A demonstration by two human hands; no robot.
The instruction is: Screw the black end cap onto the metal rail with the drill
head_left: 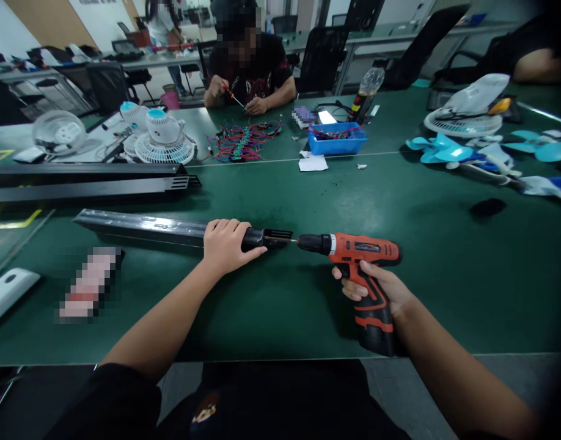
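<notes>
My right hand (372, 287) is wrapped round the grip of an orange and black cordless drill (365, 247), which points left. Its long thin bit (287, 240) reaches to the slotted right end of a long black metal profile (147, 226) lying on the green table. Whether the bit touches a screw inside that end I cannot tell. Over the right part of the profile lies my left hand (228, 247), fingers across the top and thumb stretched along the near side, gripping it against the table.
More black profiles (88, 186) lie behind at the left. Small fans (164, 134), a tangle of wired parts (246, 140), a blue bin (338, 143) and a bottle (367, 85) stand farther back. Turquoise fan blades (439, 148) lie right. A co-worker (250, 67) sits opposite with a screwdriver.
</notes>
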